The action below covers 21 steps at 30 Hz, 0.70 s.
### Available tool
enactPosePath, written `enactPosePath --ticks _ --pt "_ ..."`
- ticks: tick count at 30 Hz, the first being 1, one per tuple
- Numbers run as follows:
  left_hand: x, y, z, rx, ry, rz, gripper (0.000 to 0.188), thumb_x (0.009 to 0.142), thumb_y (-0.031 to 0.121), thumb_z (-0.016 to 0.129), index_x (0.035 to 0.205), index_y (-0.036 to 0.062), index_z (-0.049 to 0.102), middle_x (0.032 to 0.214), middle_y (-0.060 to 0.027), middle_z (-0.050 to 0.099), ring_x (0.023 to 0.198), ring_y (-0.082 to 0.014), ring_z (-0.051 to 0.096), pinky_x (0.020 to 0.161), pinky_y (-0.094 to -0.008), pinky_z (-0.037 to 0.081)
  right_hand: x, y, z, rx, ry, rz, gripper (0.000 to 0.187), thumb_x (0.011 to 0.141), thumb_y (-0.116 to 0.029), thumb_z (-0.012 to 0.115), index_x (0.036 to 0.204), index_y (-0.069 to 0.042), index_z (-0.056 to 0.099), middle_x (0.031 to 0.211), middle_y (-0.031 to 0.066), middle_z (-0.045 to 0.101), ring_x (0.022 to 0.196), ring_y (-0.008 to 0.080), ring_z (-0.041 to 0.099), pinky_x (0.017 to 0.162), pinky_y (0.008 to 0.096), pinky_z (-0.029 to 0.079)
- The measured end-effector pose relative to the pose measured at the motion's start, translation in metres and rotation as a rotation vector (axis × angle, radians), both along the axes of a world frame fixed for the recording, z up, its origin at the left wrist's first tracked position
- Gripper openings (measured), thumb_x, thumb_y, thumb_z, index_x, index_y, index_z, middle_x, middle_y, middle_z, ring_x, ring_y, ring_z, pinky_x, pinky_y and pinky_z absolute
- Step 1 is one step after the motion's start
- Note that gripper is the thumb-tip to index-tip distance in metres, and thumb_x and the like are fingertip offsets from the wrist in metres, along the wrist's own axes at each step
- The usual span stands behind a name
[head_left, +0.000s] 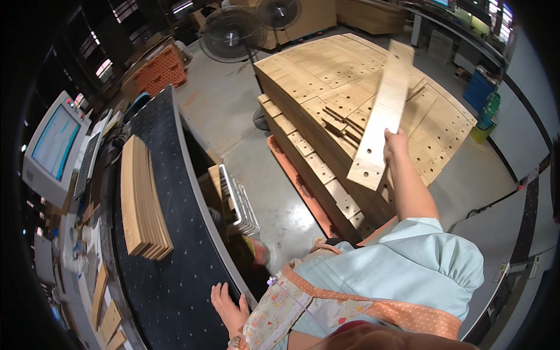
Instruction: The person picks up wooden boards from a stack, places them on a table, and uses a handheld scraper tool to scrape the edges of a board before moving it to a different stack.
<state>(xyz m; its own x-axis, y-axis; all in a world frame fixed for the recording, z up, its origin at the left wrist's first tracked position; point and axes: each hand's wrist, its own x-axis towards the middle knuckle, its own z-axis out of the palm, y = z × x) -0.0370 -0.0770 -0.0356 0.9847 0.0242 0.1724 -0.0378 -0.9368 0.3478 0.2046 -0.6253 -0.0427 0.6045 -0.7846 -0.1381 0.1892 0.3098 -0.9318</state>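
Observation:
My right hand (396, 146) grips a long pale wooden board (385, 105) by its edge, with drilled holes near both ends. The board is held tilted above a large stack of similar drilled boards (291, 73). My left hand (229, 308) rests with fingers apart on the near edge of a black table (192, 274) dotted with small pale spots. Farther along that table, to the left, lies a neat stack of wooden boards (140, 198), apart from my left hand. Several narrow dark slots show between boards on the big stack, beside the held board.
An orange-red pallet (303, 198) carries the big stack. Between table and stack stand a white plastic crate (242, 204) and a round can (258, 252). A monitor (55, 143) and keyboard (87, 163) are at far left. Fans (232, 38) stand behind the stack.

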Motion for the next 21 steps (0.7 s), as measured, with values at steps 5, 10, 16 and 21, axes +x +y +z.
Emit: enactPosePath --ticks 5,10,16,21 --pt "0.015 0.021 -0.026 0.021 0.034 -0.008 0.057 0.070 0.023 0.066 0.118 -0.0019 0.047 0.126 -0.0202 0.043 0.124 -0.0393 0.032 0.102 -0.0486 0.028 0.004 -0.126 -0.065 0.001 0.241 -0.346 0.031 0.083 -0.005 0.057 0.109 0.009 0.051 0.103 0.0209 0.060 0.093 0.0305 0.058 0.085 0.0383 0.044" --pt "0.008 0.073 -0.087 0.078 0.018 0.050 0.039 0.078 0.022 0.061 0.114 0.0070 0.055 0.123 -0.0149 0.049 0.120 -0.0334 0.041 0.100 -0.0433 0.032 0.021 -0.172 -0.079 -0.502 0.923 -0.261 0.029 0.079 -0.012 0.060 0.102 0.005 0.057 0.101 0.0199 0.061 0.094 0.0325 0.058 0.084 0.0396 0.044" --pt "0.024 0.074 -0.094 0.053 0.003 0.027 0.037 0.078 0.020 0.060 0.112 0.0069 0.056 0.123 -0.0148 0.049 0.118 -0.0326 0.043 0.098 -0.0424 0.033 0.012 -0.181 -0.086 -0.754 0.739 0.108 0.029 0.077 -0.010 0.057 0.106 -0.005 0.060 0.113 0.0158 0.057 0.106 0.0318 0.053 0.089 0.0376 0.042" --pt "0.017 0.008 -0.015 -0.052 0.076 0.089 0.057 0.068 0.023 0.067 0.118 0.0017 0.049 0.125 -0.0182 0.044 0.122 -0.0367 0.036 0.102 -0.0469 0.027 0.042 -0.130 -0.083 -1.022 0.375 -0.537 0.030 0.074 -0.004 0.056 0.105 -0.006 0.060 0.109 0.0147 0.056 0.103 0.0303 0.052 0.091 0.0384 0.040"
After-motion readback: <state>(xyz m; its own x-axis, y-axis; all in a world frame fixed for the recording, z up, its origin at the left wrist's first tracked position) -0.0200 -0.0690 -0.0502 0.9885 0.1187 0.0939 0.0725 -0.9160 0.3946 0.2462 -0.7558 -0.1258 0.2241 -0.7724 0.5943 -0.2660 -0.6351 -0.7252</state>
